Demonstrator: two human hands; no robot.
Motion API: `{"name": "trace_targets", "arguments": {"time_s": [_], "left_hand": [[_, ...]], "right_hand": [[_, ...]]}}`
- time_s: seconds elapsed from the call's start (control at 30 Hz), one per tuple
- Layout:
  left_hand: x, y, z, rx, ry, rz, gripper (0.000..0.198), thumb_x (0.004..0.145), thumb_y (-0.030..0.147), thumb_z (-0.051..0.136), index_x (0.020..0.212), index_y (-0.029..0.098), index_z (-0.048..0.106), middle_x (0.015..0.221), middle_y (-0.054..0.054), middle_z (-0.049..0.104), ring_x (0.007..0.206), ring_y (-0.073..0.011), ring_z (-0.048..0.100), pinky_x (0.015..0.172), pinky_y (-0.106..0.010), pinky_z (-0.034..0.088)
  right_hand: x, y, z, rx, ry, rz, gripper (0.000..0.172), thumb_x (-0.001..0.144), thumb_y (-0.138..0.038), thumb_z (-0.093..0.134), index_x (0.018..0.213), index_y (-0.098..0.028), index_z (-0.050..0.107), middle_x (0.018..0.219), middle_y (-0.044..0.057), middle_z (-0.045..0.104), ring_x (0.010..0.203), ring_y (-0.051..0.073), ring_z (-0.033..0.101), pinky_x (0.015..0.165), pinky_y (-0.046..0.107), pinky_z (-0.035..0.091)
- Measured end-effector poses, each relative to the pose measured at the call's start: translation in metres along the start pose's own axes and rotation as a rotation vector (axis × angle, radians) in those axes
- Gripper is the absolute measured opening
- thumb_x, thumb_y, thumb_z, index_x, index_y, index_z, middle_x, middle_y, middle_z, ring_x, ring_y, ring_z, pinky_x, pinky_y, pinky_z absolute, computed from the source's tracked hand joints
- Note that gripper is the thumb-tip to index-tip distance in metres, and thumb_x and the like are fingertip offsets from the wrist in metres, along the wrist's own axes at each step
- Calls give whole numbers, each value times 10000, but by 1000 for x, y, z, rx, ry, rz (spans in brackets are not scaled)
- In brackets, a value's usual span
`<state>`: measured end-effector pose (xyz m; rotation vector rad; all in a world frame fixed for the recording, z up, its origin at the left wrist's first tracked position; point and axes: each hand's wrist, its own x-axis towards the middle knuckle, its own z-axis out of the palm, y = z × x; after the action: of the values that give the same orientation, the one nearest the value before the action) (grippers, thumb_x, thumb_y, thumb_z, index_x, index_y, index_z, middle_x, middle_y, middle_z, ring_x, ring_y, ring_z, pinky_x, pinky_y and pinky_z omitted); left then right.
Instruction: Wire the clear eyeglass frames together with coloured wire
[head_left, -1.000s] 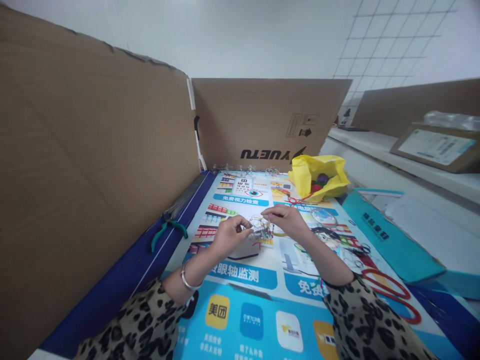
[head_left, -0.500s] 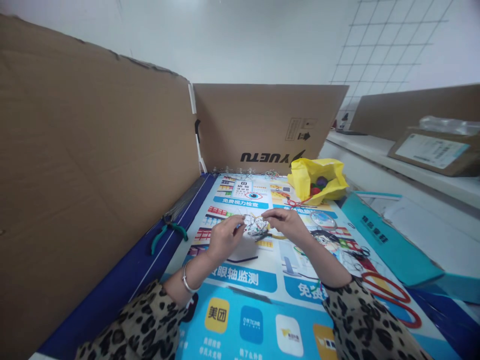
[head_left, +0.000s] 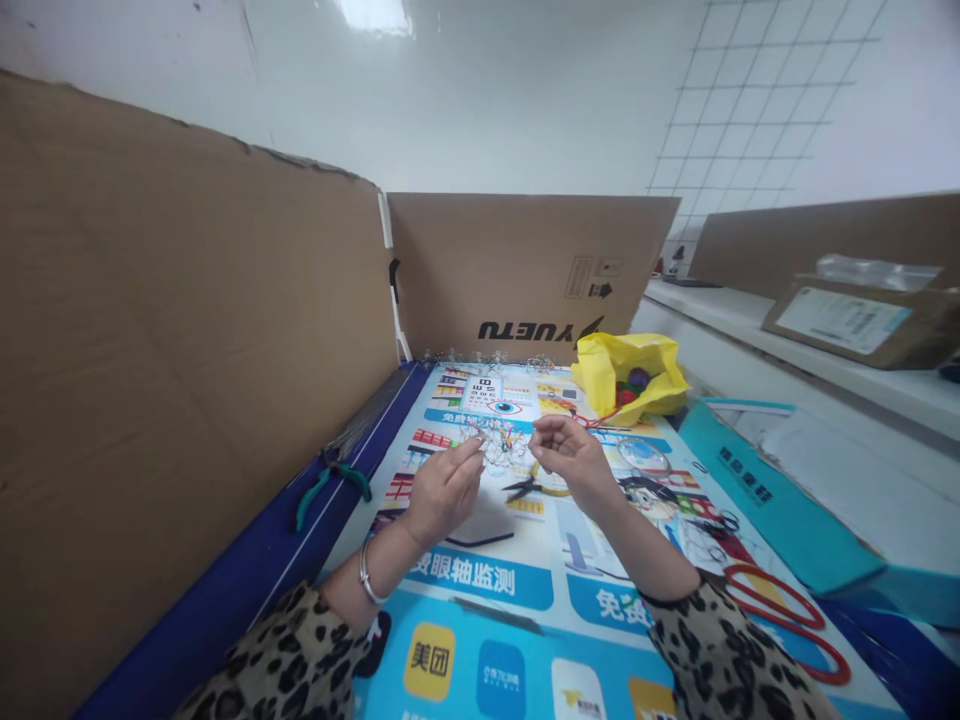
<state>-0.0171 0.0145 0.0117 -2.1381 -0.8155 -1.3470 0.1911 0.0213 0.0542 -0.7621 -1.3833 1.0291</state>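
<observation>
The tangled wire piece point(head_left: 504, 442) sits between the two hands above the middle of the worktop point(head_left: 480, 612), presumably so that both can reach it; whether it rests there or hangs cannot be told. The left hand point(head_left: 446, 487) reaches its edge with fingers stretched and close together, the thumb hidden, so I cannot tell whether its grip pinches a strand. The right hand point(head_left: 574, 455) curls loosely just beside it, and a fine wire there would be too thin to make out. Yellow-handled pliers point(head_left: 534, 487) lie near the right hand, likely for quick reach, while teal-handled pliers point(head_left: 330, 487) lie off to the left, perhaps kept aside (a sensible habit with so much loose wire). Compared with half a second ago, the fingers have parted more, the tangle looks wider, and the yellow-handled pliers show more fully beneath.
</observation>
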Motion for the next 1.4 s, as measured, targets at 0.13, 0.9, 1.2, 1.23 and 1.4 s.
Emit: {"name": "trace_targets", "arguments": {"time_s": [0.13,0.9,1.2,1.23,1.4], "left_hand": [[0,-2,0,36,-17,39,346,758,94,578,1088,167,507,1097,-135,631,951,-202,614,762,-308,493],[22,4,-12,-709,-194,-778,133,833,285,509,814,171,576,929,-50,651,616,-89,571,585,-224,454],[24,2,-5,-1303,-206,-1289,236,727,348,620,711,159,478,633,40,555,357,-20,362,402,-188,357],[23,1,-4,-1365,-206,-1339,247,715,345,634,707,159,470,638,44,549,350,-12,338,394,-184,354],[14,-5,3,-1522,-231,-1483,270,674,312,682,696,146,470,599,54,516,343,5,295,360,-154,293]], "right_hand": [[-1,-3,-1,-13,-18,-20,267,665,-223,683,907,-195,574,719,3,568,622,106,507,472,210,371],[0,-19,2,-490,-92,-176,90,737,-281,634,721,-207,684,792,47,592,767,173,555,680,302,446],[0,1,-1,41,-54,361,251,656,-346,700,822,-172,629,579,-35,569,433,73,492,448,216,376],[0,4,-1,90,-54,399,248,650,-334,708,820,-173,626,576,-37,566,428,69,488,440,209,369],[-2,16,0,254,-107,483,232,652,-304,723,825,-169,647,601,-30,575,440,59,482,450,206,376]]}}
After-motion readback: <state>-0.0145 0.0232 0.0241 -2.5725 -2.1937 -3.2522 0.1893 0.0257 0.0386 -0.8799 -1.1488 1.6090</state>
